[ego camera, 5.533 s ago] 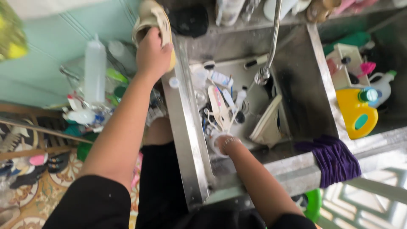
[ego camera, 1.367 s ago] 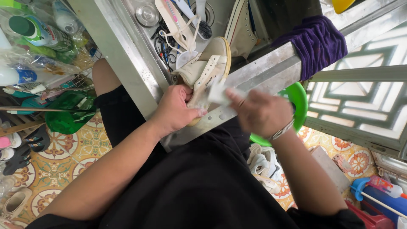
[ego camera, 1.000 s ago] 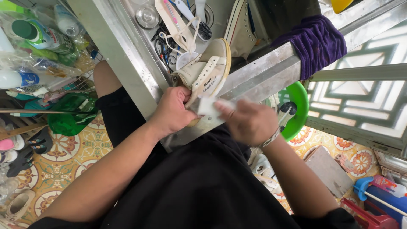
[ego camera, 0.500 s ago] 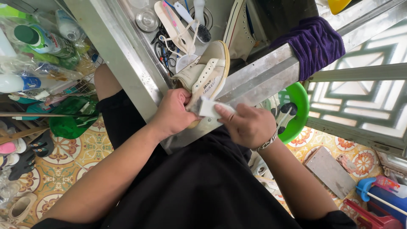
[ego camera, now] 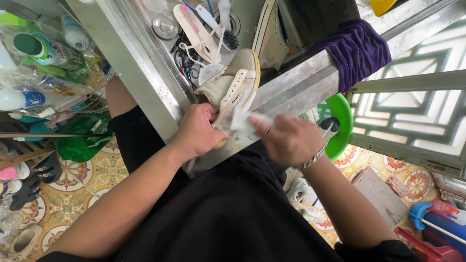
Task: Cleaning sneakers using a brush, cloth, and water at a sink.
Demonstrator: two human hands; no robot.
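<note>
A cream canvas sneaker rests on the front rim of a steel sink. My left hand grips the sneaker's heel end. My right hand pinches a small white wipe and presses it against the sneaker's side. Both hands are close together over the sink edge, above my black clothing.
Inside the sink lie a shoe insole, brushes, a metal drain and another pale shoe. A purple cloth drapes over the rim. Bottles sit at left; a green basin and patterned floor tiles lie below.
Earlier I was reaching over the sink from the other side. In the last second my right hand slid the wipe along the sneaker while my left hand kept its hold.
</note>
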